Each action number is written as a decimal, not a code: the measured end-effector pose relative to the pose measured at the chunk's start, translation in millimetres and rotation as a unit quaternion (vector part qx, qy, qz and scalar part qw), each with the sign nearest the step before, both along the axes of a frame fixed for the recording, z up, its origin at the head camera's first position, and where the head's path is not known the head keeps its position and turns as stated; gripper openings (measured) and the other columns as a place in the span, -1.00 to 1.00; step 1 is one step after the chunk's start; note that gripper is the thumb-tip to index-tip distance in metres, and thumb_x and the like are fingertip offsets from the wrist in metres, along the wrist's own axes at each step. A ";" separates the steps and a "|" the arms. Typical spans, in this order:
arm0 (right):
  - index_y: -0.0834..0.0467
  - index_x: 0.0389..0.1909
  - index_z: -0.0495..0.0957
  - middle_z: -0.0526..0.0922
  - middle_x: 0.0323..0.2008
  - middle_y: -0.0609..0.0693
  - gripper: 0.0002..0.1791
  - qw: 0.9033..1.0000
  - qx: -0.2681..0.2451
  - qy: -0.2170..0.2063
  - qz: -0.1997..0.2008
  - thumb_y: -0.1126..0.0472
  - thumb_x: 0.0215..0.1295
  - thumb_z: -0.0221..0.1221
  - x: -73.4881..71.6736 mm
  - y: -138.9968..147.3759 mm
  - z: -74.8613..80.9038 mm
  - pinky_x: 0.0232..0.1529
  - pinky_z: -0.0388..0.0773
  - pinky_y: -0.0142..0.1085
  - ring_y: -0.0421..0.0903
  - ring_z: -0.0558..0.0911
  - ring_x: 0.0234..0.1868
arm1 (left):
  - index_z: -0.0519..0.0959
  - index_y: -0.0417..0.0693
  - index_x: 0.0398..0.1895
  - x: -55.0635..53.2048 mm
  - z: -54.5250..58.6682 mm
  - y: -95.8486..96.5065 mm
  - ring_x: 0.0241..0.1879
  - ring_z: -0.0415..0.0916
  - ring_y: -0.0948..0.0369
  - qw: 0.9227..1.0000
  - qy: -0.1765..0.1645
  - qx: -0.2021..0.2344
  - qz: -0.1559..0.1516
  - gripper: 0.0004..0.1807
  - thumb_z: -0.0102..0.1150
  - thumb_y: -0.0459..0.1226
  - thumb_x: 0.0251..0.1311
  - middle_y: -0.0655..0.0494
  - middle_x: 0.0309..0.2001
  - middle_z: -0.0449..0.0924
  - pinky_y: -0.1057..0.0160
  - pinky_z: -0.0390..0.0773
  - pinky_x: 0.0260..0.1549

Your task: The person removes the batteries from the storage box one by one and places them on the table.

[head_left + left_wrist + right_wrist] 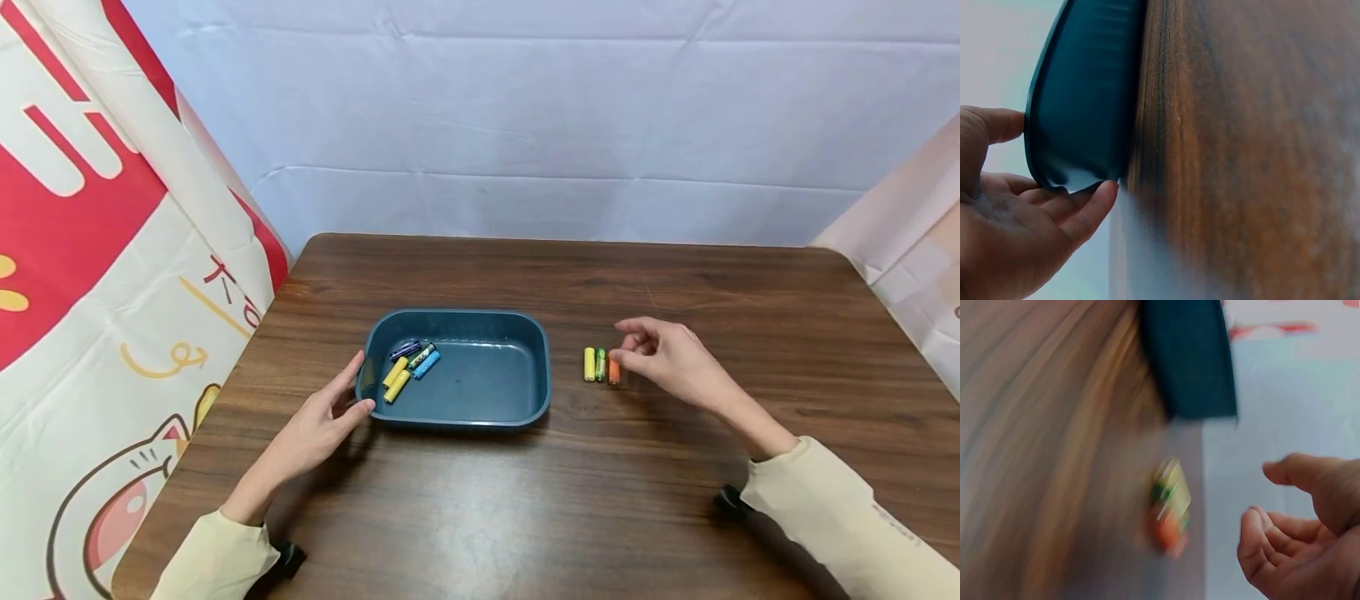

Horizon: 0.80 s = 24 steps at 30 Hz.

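A dark blue tray (491,383) sits on the table, and my left hand (318,425) grips its left end, with the thumb at the rim and the fingers against the wall. Inside the tray's left part lie several batteries: two yellow ones, a blue battery (426,364), a dark purple one and a green-and-black one. To the right of the tray, a yellow battery (588,365), a green battery (601,365) and an orange battery (614,371) stand in a row. My right hand (667,358) hovers by the orange one, thumb and fingers apart and nothing between them.
The brown wood-grain table (465,508) carries the tray and the row of batteries. A white cloth (525,125) hangs behind its back edge. A printed red-and-white cloth (97,275) hangs along the left side.
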State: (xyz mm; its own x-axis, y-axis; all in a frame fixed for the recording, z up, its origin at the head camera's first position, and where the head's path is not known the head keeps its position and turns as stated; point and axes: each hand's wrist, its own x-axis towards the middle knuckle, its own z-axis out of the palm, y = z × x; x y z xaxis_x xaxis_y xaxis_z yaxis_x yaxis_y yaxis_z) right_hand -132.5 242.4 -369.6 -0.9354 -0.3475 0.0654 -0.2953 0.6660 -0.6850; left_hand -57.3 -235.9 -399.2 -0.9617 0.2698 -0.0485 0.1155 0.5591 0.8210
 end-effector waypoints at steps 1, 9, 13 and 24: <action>0.40 0.20 0.55 0.69 -0.25 0.04 -0.50 1.000 -0.009 0.013 -0.004 0.16 0.39 0.35 1.2 -8.9 6.6 -0.37 0.51 -0.40 -0.09 0.62 -0.31 | -0.06 -0.09 0.68 0.4 0.0 0.1 0.41 0.34 -0.18 1.000 0.000 0.001 0.000 -0.20 0.10 -0.22 0.55 -0.31 0.52 0.20 -0.19 0.35 0.30; 0.33 0.13 0.63 0.71 -0.24 0.05 -0.56 0.996 -0.080 0.035 0.031 0.21 0.31 0.41 -2.5 -110.9 24.7 -0.29 0.59 -0.32 -0.09 0.66 -0.29 | -0.06 -0.07 0.69 -1.4 2.7 3.1 0.41 0.35 -0.19 1.000 -0.008 0.000 0.006 -0.19 0.10 -0.18 0.55 -0.30 0.54 0.16 -0.19 0.36 0.30; 0.36 0.22 0.57 0.69 -0.16 0.08 -0.44 0.997 -0.061 -0.018 0.049 0.14 0.30 0.43 -9.3 -159.4 12.3 -0.23 0.61 -0.24 -0.08 0.63 -0.26 | -0.06 -0.07 0.69 -3.1 1.5 5.9 0.40 0.36 -0.20 1.000 -0.009 0.003 0.008 -0.19 0.11 -0.19 0.55 -0.30 0.55 0.16 -0.18 0.38 0.29; 0.36 0.25 0.54 0.66 0.00 0.16 -0.33 0.992 -0.018 -0.125 -0.024 0.13 0.20 0.50 -24.4 -215.3 -24.7 0.04 0.62 -0.11 -0.02 0.60 -0.06 | -0.07 -0.06 0.69 -11.4 -1.6 15.3 0.46 0.26 -0.19 1.000 -0.011 0.005 -0.004 -0.17 0.12 -0.14 0.54 -0.22 0.59 0.07 -0.16 0.34 0.31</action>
